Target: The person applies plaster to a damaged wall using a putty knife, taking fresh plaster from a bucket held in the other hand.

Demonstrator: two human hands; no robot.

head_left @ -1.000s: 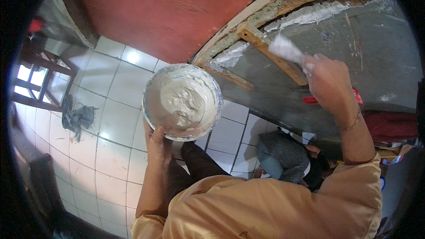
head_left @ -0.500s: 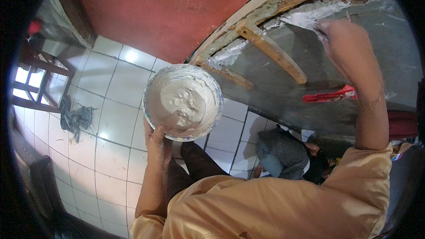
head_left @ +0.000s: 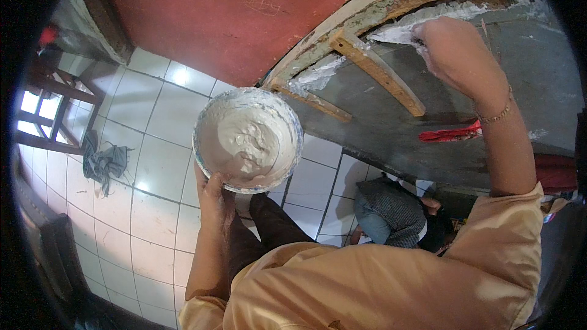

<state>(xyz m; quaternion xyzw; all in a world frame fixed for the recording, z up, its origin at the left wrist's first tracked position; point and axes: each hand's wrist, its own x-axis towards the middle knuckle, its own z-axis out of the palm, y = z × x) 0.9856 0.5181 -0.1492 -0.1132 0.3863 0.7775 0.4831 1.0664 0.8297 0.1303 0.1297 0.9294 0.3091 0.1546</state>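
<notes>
My left hand (head_left: 214,192) grips a round bowl (head_left: 205,122) with a paint-smeared rim, holding thick white paste (head_left: 251,137). My right hand (head_left: 452,52) is closed on a white-coated spreading tool (head_left: 391,35), whose blade lies against the rough white-filled seam (head_left: 458,9) under the curved, flaking edge (head_left: 330,27) at the upper right. Two short wooden battens (head_left: 382,76) stick out from that edge over a grey panel (head_left: 520,67). The tool's handle is mostly hidden by my fingers.
A red wall (head_left: 202,12) fills the top. A wooden stool (head_left: 61,140) and a grey rag (head_left: 104,159) are on the white tiled floor (head_left: 153,220). A person (head_left: 391,214) crouches below, right of my legs. A red object (head_left: 446,134) lies on the panel.
My right hand has moved up and the tool now meets the seam; since half a second ago it has shifted left along it. The bowl has shifted slightly left.
</notes>
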